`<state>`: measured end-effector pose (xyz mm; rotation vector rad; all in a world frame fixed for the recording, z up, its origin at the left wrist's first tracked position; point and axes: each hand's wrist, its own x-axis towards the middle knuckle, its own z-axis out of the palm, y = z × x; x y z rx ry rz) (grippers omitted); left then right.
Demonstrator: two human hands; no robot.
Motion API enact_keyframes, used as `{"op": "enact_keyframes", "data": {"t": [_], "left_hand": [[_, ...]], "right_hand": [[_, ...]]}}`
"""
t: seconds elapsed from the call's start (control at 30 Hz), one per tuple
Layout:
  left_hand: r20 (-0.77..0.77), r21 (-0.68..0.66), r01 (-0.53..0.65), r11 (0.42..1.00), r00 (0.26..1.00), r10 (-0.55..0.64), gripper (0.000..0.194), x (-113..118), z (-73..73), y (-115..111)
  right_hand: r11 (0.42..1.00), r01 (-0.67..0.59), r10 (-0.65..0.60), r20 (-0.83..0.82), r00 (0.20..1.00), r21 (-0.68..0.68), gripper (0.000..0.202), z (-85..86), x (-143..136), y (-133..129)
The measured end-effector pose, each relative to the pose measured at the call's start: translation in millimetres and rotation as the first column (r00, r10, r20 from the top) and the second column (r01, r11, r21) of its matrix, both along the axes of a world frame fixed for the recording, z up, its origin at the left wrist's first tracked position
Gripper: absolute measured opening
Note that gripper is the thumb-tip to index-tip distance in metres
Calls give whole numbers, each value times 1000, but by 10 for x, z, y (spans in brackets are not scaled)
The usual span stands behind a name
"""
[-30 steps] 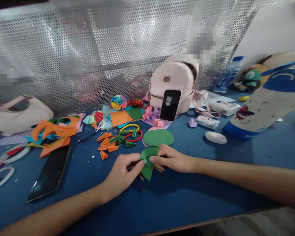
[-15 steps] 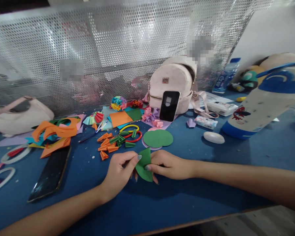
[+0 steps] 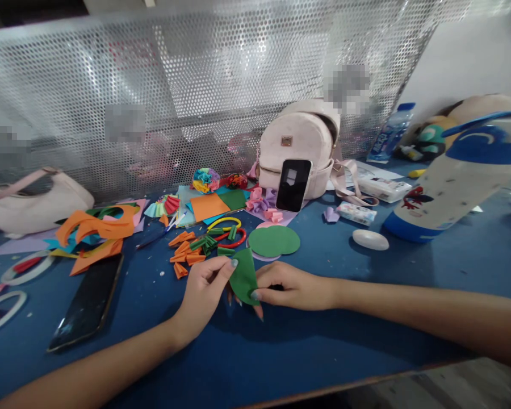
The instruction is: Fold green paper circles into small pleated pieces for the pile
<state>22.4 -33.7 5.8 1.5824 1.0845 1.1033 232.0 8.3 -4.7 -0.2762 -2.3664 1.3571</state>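
Observation:
A green paper circle folded in half (image 3: 244,278) is held up between my two hands above the blue table. My left hand (image 3: 206,292) pinches its upper left edge between thumb and fingers. At its lower right corner, the thumb and fingers of my right hand (image 3: 287,287) close on the paper. Just beyond my hands lie flat green paper circles (image 3: 275,241) that overlap, with pink and lilac paper under them. Rolled orange paper cones (image 3: 187,258) and green paper cones (image 3: 206,243) are heaped beyond my left hand, next to red- and yellow-handled scissors (image 3: 232,234).
A dark phone (image 3: 87,304) and orange paper cutouts (image 3: 97,227) lie to the left. Behind stand a pale backpack (image 3: 298,139), an upright phone (image 3: 294,184) leaning on it, and a perforated metal screen (image 3: 221,74). A large water bottle (image 3: 455,182) and a white oval object (image 3: 370,239) are on the right.
The folded green paper has shifted slightly left and up and is tilted more. My right hand's grip now sits at its lower corner; my left hand has moved a little left.

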Motion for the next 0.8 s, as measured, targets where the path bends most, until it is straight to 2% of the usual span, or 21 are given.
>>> {"op": "enact_keyframes", "data": {"t": [0.17, 0.33, 0.5, 0.6, 0.73, 0.8], "left_hand": [[22, -14, -6, 1000, 1000, 6, 47, 6, 12, 3], [-1, 56, -55, 997, 998, 55, 46, -1, 33, -1], [22, 57, -62, 996, 998, 61, 43, -9, 6, 20], [15, 61, -66, 996, 998, 65, 42, -6, -1, 18], [-37, 74, -43, 996, 998, 45, 41, 2, 13, 5], [-89, 124, -63, 990, 993, 74, 39, -8, 18, 4]], "right_hand": [[998, 18, -19, -4, 1000, -68, 51, 27, -9, -15], [989, 79, -80, -7, 997, -124, 49, 10, -13, -17], [990, 123, -123, 9, 992, -67, 45, 22, -3, -11], [994, 107, -107, -22, 994, -8, 43, 38, 1, -14], [998, 57, -57, -38, 998, 11, 50, 32, 21, -31], [996, 79, -75, -73, 994, 47, 56, 28, 48, -39]]}}
